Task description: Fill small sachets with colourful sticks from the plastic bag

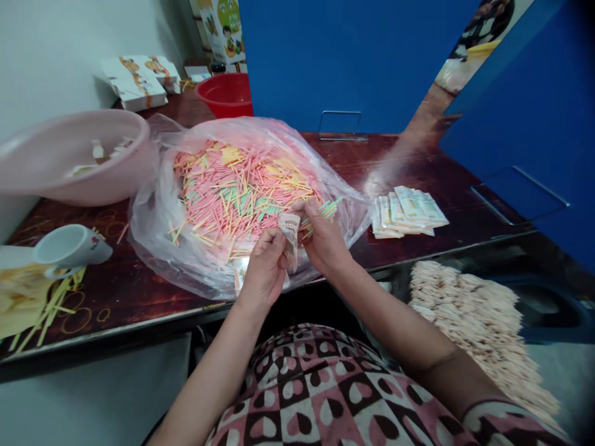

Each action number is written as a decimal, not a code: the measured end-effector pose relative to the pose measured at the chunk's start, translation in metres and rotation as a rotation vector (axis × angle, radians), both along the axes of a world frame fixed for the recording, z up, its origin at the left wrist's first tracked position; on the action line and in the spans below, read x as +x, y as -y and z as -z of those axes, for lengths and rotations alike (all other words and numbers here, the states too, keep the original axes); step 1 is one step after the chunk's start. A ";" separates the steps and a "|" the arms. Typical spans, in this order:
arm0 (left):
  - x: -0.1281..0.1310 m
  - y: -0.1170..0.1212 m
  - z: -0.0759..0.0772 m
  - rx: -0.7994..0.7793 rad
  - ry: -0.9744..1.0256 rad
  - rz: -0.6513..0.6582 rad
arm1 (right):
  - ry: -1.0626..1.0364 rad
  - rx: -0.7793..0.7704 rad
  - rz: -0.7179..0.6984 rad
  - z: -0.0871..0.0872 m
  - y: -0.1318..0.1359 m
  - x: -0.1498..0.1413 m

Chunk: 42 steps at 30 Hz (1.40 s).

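My left hand (264, 265) is closed on a small printed packet (291, 232), pinching it upright by its side. My right hand (324, 238) is closed around a small bunch of thin pink, yellow and green sticks (330, 209), its fingertips close to the packet's top edge. Whether those fingertips touch the packet I cannot tell. Under and beyond both hands lies a large clear plastic bag (155, 232), opened wide and heaped with loose coloured sticks (246, 179). Part of another printed packet (238, 277) shows beside my left wrist.
Several filled packets (409, 212) lie overlapping on the table at right. Below the table edge is a big pile of packets (469, 316). At left stand a pink basin (79, 189) and a white mug (69, 246). Blue panels (334, 62) and a red basin (225, 96) are behind.
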<state>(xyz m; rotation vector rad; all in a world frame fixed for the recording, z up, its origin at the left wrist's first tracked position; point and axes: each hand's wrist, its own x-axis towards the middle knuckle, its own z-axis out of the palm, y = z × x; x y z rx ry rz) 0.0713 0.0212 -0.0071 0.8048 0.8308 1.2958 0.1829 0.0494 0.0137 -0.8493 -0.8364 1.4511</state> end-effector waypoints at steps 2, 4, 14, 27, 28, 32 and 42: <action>-0.002 0.001 -0.001 0.001 0.005 -0.008 | 0.070 0.049 0.003 0.003 0.001 0.000; -0.005 0.002 -0.002 -0.005 0.003 -0.034 | 0.138 0.089 0.015 0.003 0.000 0.005; -0.019 0.000 0.010 0.077 -0.193 -0.198 | 0.239 0.173 0.209 -0.036 0.003 0.024; -0.013 0.000 0.011 0.192 -0.324 -0.218 | 0.283 0.173 0.056 -0.019 0.014 0.005; -0.012 0.000 0.012 0.188 -0.314 -0.233 | 0.274 0.159 0.030 -0.017 0.014 0.005; -0.008 0.000 0.016 0.156 -0.268 -0.266 | 0.308 0.140 -0.090 -0.010 0.010 0.007; -0.007 -0.004 0.015 0.099 -0.200 -0.310 | 0.303 0.194 -0.018 -0.006 0.003 0.004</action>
